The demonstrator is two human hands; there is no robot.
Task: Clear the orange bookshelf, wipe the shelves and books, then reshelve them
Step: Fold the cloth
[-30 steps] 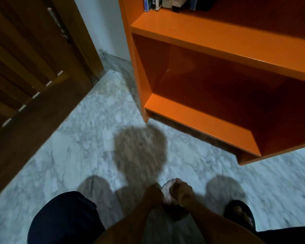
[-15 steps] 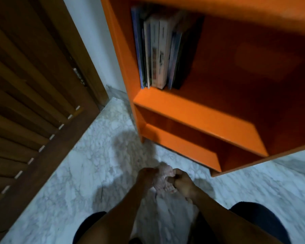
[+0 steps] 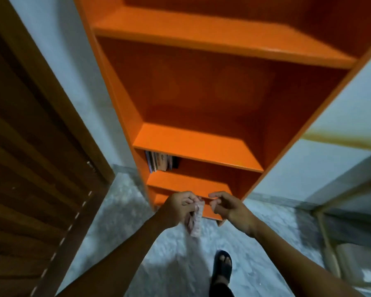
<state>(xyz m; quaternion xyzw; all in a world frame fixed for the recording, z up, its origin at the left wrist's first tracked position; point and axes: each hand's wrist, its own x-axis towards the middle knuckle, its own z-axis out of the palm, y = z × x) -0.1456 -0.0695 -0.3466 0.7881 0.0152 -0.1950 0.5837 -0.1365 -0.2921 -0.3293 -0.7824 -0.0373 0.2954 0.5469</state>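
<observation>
Marble floor [image 3: 120, 202] below, left hand [image 3: 180, 207] grips cloth [image 3: 195, 220].

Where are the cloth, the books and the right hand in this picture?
cloth [image 3: 195, 219]: head view, on the hanging part below the left hand.
books [image 3: 161, 162]: head view, on the pale spine in the row's middle.
right hand [image 3: 227, 207]: head view, on the back of the hand.

Your orange bookshelf [image 3: 193, 144] fills the frame's centre on the marble floor [image 3: 176, 260]; a few books [image 3: 159, 161] stand at a lower shelf's left end.
</observation>
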